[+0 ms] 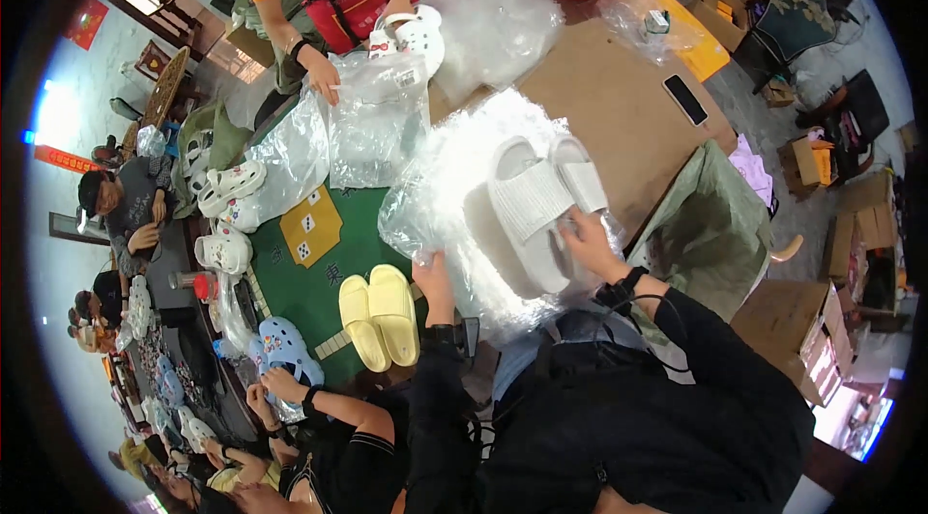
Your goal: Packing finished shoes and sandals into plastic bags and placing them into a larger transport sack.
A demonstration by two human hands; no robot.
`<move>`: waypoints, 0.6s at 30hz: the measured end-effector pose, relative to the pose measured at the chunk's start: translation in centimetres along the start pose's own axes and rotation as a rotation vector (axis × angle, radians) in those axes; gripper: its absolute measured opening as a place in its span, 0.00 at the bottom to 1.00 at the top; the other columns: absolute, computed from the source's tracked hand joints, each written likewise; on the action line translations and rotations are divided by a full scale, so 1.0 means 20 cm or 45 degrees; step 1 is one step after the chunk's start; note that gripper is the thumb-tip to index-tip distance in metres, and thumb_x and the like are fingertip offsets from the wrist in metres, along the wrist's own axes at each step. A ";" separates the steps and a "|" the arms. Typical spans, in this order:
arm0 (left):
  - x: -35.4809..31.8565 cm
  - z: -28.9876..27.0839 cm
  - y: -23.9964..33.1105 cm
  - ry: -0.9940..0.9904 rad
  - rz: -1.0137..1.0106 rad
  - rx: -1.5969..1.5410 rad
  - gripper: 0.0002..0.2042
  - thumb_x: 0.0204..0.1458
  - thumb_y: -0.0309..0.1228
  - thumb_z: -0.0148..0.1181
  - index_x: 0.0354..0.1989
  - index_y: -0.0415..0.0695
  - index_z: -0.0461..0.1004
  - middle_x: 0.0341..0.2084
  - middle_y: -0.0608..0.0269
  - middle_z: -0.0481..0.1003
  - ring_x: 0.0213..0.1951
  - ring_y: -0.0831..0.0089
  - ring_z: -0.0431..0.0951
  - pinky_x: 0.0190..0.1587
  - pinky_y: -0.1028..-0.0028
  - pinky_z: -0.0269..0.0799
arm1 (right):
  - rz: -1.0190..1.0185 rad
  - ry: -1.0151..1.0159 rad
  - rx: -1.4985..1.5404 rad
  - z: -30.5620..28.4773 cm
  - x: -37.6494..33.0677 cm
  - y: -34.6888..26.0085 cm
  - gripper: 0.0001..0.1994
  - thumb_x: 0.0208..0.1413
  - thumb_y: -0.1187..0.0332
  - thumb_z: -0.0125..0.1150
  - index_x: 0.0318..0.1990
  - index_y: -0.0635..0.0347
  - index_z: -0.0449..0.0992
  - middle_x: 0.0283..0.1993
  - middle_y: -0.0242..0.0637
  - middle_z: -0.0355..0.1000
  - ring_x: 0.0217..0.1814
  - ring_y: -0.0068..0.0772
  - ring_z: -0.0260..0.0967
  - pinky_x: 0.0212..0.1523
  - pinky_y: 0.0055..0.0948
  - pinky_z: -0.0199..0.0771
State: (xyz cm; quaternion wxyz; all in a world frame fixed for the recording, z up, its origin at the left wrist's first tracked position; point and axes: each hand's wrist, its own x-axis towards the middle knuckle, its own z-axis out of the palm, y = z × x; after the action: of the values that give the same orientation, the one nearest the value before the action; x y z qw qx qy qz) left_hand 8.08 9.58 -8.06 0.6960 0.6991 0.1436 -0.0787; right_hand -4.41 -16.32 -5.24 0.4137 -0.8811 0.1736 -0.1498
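Note:
A pair of light grey slide sandals (530, 200) is in my right hand (592, 245), whose fingers wrap the near side of the pair. Beneath the sandals spreads a shiny clear plastic bag (447, 181), which catches a strong glare. My left hand (432, 282) pinches the left edge of this bag. Just left of that hand, a pair of pale yellow slide sandals (380, 319) lies on a green mat (338, 219) with a yellow patch.
Across the table a person in red and orange handles white clogs (416, 39) and clear bags (372, 128). Brown cardboard (619, 79) covers the right side, with a phone (685, 99) on it. A green sack (701, 224) stands to the right. Blue clogs (287, 350) are with a co-worker at left.

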 end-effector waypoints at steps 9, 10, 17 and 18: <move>-0.50 0.79 0.54 -0.758 0.248 -0.104 0.15 0.53 0.21 0.48 0.49 0.33 0.57 0.39 0.55 0.69 0.37 0.73 0.75 0.30 0.77 0.73 | 0.175 0.601 0.275 -0.57 0.19 0.29 0.16 0.49 0.71 0.59 0.45 0.71 0.71 0.42 0.43 0.71 0.46 0.33 0.66 0.49 0.27 0.63; -0.54 0.86 0.55 -0.744 0.245 -0.103 0.15 0.53 0.21 0.48 0.49 0.33 0.57 0.39 0.55 0.69 0.37 0.73 0.75 0.30 0.77 0.73 | 0.144 0.606 0.236 -0.62 0.19 0.34 0.16 0.49 0.71 0.59 0.45 0.70 0.71 0.44 0.43 0.71 0.47 0.33 0.66 0.50 0.27 0.62; -0.45 1.31 0.40 -0.730 0.255 -0.388 0.23 0.53 0.22 0.48 0.56 0.33 0.50 0.40 0.59 0.68 0.40 0.79 0.70 0.39 0.81 0.68 | 0.082 0.589 0.176 -0.90 0.20 0.48 0.16 0.50 0.75 0.56 0.47 0.69 0.70 0.45 0.44 0.71 0.48 0.33 0.67 0.51 0.28 0.62; -0.42 1.37 0.35 -0.668 0.079 -0.499 0.22 0.53 0.22 0.49 0.56 0.34 0.51 0.36 0.61 0.69 0.40 0.78 0.70 0.40 0.81 0.68 | 0.105 0.616 0.223 -0.93 0.20 0.47 0.16 0.50 0.75 0.55 0.47 0.70 0.70 0.45 0.45 0.71 0.48 0.33 0.66 0.51 0.28 0.62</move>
State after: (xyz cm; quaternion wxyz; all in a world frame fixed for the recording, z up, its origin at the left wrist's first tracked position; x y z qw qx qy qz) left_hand 4.77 -18.31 0.59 0.8327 0.5117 -0.0496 -0.2057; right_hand -10.11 -36.32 -0.74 0.4406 -0.7726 0.2897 -0.3535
